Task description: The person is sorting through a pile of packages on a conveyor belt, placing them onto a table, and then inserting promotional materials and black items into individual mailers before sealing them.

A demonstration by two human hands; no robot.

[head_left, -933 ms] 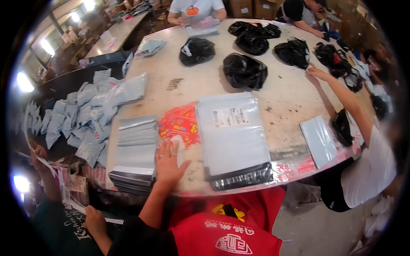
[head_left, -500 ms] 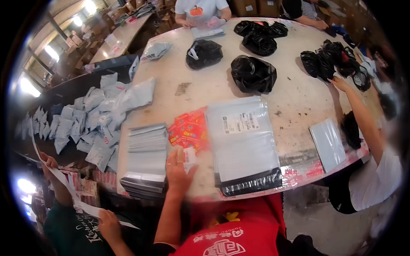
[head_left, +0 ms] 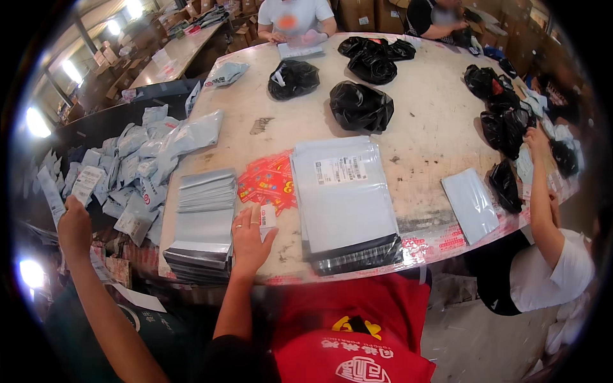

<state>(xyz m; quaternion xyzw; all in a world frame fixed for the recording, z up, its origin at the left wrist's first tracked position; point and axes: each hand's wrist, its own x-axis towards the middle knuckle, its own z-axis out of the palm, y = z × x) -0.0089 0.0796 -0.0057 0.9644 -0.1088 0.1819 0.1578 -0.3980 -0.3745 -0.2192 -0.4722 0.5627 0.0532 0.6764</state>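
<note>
My left hand (head_left: 251, 244) lies palm down on the table, fingers stretched out and thumb apart, a ring on one finger. Its fingertips partly cover a small white card with red print (head_left: 267, 218). Just left of it stands a tall stack of grey mailer bags (head_left: 203, 207). Beyond the fingers, orange-red printed cards (head_left: 268, 179) are spread out. To the right of the hand is a pile of larger grey mailer bags (head_left: 345, 198) with black lower edges, and a white printed label (head_left: 341, 170) shows on the top one. My right hand is out of view.
At left, a co-worker's hand (head_left: 75, 220) holds a strip of labels near heaped grey parcels (head_left: 137, 159). Black plastic bags (head_left: 362, 107) sit across the table (head_left: 306, 118). At right, another person reaches toward black bags (head_left: 504, 124), past a smaller mailer stack (head_left: 470, 204).
My left hand stays beside the mailer stack while the whole view shifts slightly. The left co-worker's arm has reached forward with the label strip. The person at right has moved black bags.
</note>
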